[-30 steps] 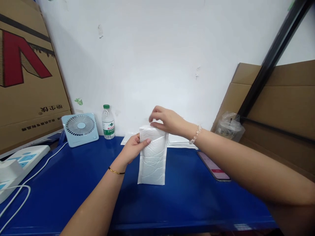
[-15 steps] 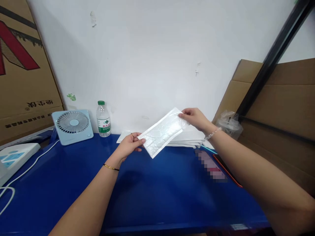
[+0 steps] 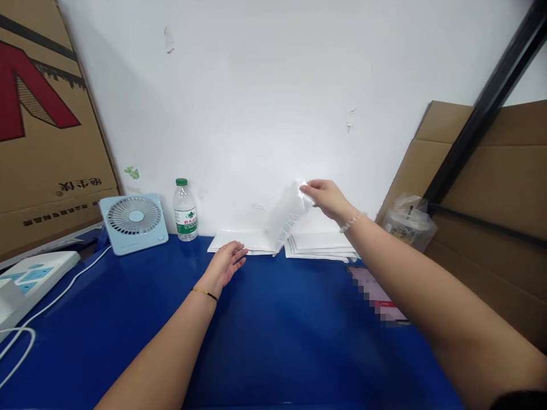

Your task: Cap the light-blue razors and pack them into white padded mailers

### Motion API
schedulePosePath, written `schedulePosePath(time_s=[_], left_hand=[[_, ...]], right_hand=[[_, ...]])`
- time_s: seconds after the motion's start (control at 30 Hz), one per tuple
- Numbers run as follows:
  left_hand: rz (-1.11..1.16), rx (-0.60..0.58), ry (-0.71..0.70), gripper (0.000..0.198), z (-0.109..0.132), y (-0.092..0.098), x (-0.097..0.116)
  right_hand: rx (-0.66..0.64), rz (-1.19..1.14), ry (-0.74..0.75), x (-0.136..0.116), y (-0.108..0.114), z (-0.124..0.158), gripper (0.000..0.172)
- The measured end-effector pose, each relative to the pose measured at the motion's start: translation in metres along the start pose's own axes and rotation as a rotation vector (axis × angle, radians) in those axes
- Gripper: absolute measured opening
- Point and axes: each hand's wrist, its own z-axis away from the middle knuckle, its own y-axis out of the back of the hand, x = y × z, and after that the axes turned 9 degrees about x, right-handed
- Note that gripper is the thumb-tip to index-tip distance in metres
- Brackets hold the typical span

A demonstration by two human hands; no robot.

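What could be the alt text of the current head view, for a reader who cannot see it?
A person's right hand holds a white packet by its upper end above a blue table. The left hand is open near the left of two flat white stacks; a light-blue fan and green-capped bottle stand further left.

Two hands, one left hand (image 3: 226, 263) and one right hand (image 3: 328, 198), are showing, with one bracelet (image 3: 205, 293) circling each arm. The right is holding one white padded envelope (image 3: 294, 210). Two white piles (image 3: 320, 244) are lying flat, their layers running too close together for counting. One fan (image 3: 134, 224), one bottle (image 3: 185, 210), one power strip (image 3: 40, 279) and one phone (image 3: 378, 293) are sharing one worktop (image 3: 273, 330); one plastic bag (image 3: 411, 216) is showing near one black post (image 3: 478, 117).
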Motion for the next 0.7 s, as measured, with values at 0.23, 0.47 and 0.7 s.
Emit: schedulePosePath(time_s=[0.23,0.47,0.7], left_hand=[[0.134,0.107,0.168,0.057,-0.015,0.002,-0.01],[0.3,-0.02,0.169,0.074,-0.01,0.002,-0.004],[0.297,0.012,0.171,0.069,-0.01,-0.003,-0.007]], right_hand=[[0.199,-0.003,-0.11,0.029,-0.08,-0.02,0.026],[0.0,0.524,-0.105,0.116,-0.113,0.027,0.021],[-0.292,0.966,0.094,0.133,0.018,0.023,0.052]])
